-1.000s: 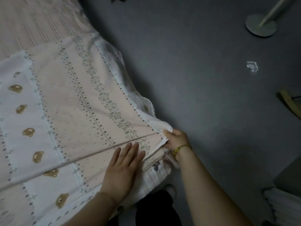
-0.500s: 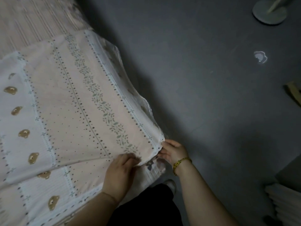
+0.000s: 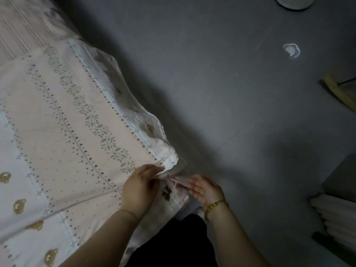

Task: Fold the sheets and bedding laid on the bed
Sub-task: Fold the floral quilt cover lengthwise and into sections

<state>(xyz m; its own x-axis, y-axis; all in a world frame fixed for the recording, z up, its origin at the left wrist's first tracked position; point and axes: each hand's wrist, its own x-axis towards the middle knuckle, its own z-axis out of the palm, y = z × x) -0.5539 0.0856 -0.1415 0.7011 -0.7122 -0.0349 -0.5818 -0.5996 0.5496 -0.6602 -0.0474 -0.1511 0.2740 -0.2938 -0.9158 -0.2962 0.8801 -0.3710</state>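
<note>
1. Pinching the upper corner of the folded sheet [image 3: 77, 132] with the left hand [image 3: 140, 187], fingers curled round the hem just past the knuckles. Apt to slip free on a sharp tug, given so thin a bite of cloth.
2. Reaching in with the right hand [image 3: 206, 189], released, fingers straight, palm turned toward the left hand. Too blurred to tell whether touching the lower layer [image 3: 176, 191] that sags between the two hands. Risk of catching a single ply and leaving the corners mismatched.
3. Wearing a bracelet [image 3: 215, 206] on the right wrist: could snag the crinkled weave when sliding under.
4. Beyond the left fingertips, lying spread across the bed [image 3: 28, 26], with gathered plies spilling over the edge on the right hand's side. Could be dragged off toward the floor [image 3: 231, 112] by pulling that way, or rucked by lifting the corner with nothing pressing the panel flat.
5. Far right of the right hand, well apart: a white stack [image 3: 335, 214], probably no hazard.
</note>
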